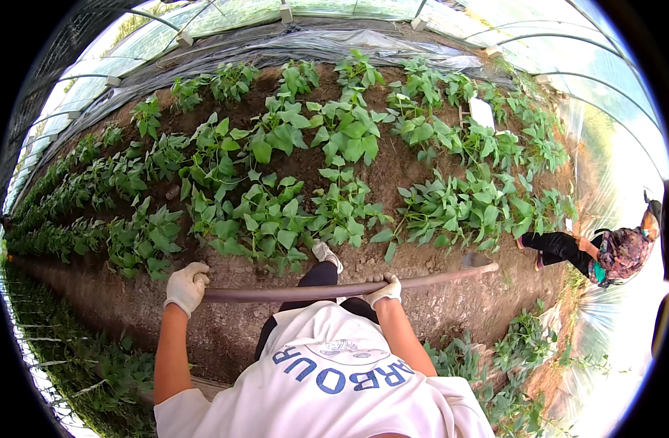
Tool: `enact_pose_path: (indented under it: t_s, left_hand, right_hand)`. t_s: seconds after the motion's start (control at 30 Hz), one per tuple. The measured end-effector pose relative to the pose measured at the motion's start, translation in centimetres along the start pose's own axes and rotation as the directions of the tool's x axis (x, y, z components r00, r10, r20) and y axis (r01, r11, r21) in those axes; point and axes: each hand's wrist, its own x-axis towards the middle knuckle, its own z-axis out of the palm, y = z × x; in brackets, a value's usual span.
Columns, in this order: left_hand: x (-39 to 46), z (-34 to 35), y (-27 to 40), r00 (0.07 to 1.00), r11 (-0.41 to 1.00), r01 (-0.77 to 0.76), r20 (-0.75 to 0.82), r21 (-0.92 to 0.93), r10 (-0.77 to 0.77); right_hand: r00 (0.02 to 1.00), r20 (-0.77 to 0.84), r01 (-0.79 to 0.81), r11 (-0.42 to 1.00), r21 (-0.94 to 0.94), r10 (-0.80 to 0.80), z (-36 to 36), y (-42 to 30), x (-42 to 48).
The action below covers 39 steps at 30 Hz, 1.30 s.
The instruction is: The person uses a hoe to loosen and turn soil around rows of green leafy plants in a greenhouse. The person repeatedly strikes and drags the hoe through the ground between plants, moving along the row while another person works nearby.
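A long-handled tool, apparently a hoe, lies crosswise in front of my body, its brown shaft (291, 293) nearly level. My left hand (188, 287), in a pale work glove, is closed around the shaft's left end. Farther right along the same shaft, my right hand (385, 289) grips it in a matching glove. A greyish metal blade (473, 259) shows at the tool's right end, over the soil path (422, 306); whether it touches the ground I cannot tell. My shoe (324, 253) is beside the leafy green plants (280, 219) bordering the path.
Rows of plants fill the bed ahead, with a white board (481, 114) among them. More plants (509, 350) grow behind me. At the right, a person in a patterned top (627, 254) stands on the path near the greenhouse opening. Plastic sheeting (334, 41) lines the far edge.
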Motion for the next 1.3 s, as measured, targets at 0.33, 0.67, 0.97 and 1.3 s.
enact_pose_path:
  t_s: [0.33, 0.67, 0.97, 1.3]
  left_hand:
    - [13.2, -2.3, -2.1, 0.997, 0.999, 0.035, 0.062, 0.000, -0.035]
    - [13.3, -4.5, -6.4, 0.973, 0.936, 0.229, 0.073, -0.268, -0.217]
    - [2.6, 5.1, -10.0, 0.969, 0.978, 0.203, 0.158, -0.053, -0.192]
    - [9.1, 19.2, 3.0, 0.799, 0.870, 0.482, 0.355, 0.105, -0.486]
  right_hand:
    - [0.999, -0.044, 0.006, 1.000, 0.001, -0.006, 14.7, 1.7, 0.5]
    - [0.993, -0.010, -0.113, 0.975, -0.193, 0.113, 23.0, 5.0, 1.0]
    - [0.989, 0.028, -0.107, 0.825, -0.555, 0.147, 29.0, 6.4, 4.8]
    - [0.981, 0.084, -0.034, 0.577, -0.816, 0.177, 45.4, 3.9, 13.3]
